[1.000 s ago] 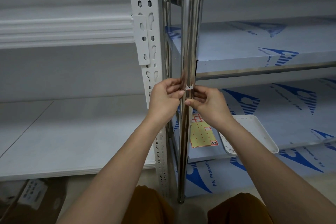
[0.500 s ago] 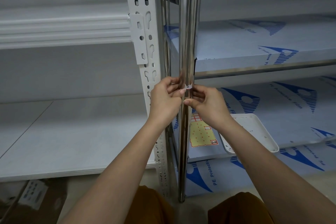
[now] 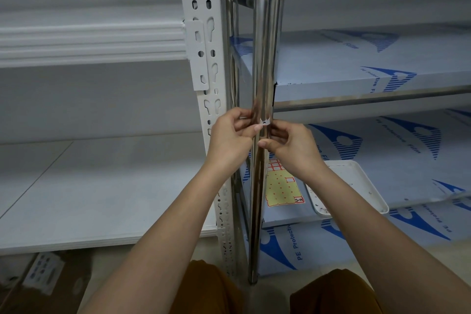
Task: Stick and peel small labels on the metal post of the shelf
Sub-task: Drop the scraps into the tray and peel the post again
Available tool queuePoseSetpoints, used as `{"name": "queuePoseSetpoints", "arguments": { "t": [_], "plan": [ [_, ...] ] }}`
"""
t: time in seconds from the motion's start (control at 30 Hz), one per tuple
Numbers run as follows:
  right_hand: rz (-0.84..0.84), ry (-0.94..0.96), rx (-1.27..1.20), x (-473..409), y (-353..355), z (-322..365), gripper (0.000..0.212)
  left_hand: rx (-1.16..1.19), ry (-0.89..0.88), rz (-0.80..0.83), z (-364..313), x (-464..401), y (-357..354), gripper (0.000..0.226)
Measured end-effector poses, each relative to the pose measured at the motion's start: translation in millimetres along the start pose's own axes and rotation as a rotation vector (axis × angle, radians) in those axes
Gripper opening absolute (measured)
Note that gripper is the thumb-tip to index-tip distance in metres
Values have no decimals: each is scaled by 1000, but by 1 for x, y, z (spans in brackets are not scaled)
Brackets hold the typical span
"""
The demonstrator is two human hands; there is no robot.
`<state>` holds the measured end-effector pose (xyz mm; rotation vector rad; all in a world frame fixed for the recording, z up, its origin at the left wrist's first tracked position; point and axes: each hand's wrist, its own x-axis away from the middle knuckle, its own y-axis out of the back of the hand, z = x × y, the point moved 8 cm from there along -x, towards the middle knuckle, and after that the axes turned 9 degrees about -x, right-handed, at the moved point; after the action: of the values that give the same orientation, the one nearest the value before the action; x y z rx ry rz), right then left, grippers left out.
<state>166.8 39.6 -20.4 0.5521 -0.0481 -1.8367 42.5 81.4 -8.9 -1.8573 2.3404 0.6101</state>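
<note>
We see grey walls and blue-filmed shelves (image 3: 356, 79). The shiny round metal post (image 3: 267, 33) stands straight up. Our left hand (image 3: 229, 139) and right hand (image 3: 293, 145) pinch the small torn white label (image 3: 264, 122) on it.

shelf (image 3: 382, 178) | holds: label sheet (image 3: 281, 190), white tray (image 3: 356, 186)

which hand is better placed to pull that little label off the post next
Probably the right hand: its fingers meet the small label on the shiny metal post, where an edge looks torn and lifted. The left hand sits beside the post, apparently steadying it.
</note>
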Motion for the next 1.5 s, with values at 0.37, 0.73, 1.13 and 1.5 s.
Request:
{"name": "queuePoseSetpoints", "arguments": {
  "t": [0.37, 0.73, 1.13, 1.5],
  "plan": [
    [8, -5, -21, 1, -1, -2, 40, 41, 30, -33, 2, 1, -1, 31],
    [7, -7, -13, 0, -1, -3, 39, -13, -14, -62, -4, 2, 1, 38],
    [2, -13, 14, 0, -1, -2, 41, -17, -11, -57, -3, -1, 2, 32],
    [6, -19, -1, 1, 0, -2, 39, -29, -10, -56, -1, 0, 3, 9]
  ]
}}
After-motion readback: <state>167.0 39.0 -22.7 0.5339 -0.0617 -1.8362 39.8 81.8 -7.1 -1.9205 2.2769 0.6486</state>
